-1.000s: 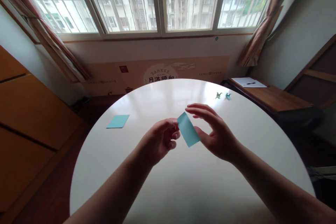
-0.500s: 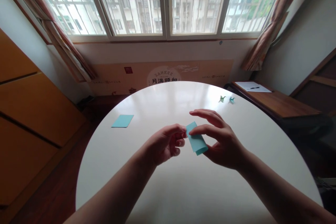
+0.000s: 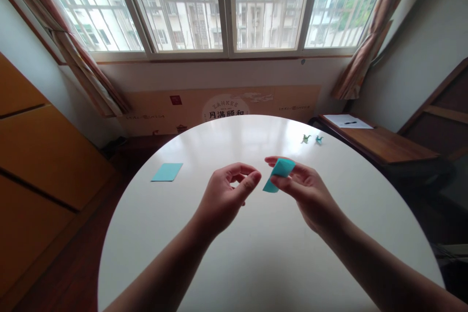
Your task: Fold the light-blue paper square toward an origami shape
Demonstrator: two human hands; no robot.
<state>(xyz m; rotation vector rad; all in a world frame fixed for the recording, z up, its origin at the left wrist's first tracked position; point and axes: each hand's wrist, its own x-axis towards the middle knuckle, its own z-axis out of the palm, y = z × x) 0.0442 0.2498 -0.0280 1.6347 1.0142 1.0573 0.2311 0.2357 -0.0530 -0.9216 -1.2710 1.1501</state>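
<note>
My right hand (image 3: 305,190) pinches a small folded teal paper (image 3: 278,174) between thumb and fingers, above the middle of the round white table (image 3: 256,253). My left hand (image 3: 226,195) hovers just left of the paper, fingers curled toward the thumb, holding nothing and not touching the paper. A flat teal sheet (image 3: 167,172) lies on the table to the left. Two small folded paper cranes (image 3: 311,139) stand at the table's far right.
A wooden side desk (image 3: 380,141) with a white paper and pen (image 3: 347,122) stands to the right. Orange cabinets (image 3: 40,156) run along the left. Windows with curtains and a cardboard panel (image 3: 223,105) lie behind the table.
My left hand has let go of the teal paper and drawn slightly left. My right hand has turned the paper and now holds it alone, a little higher.
</note>
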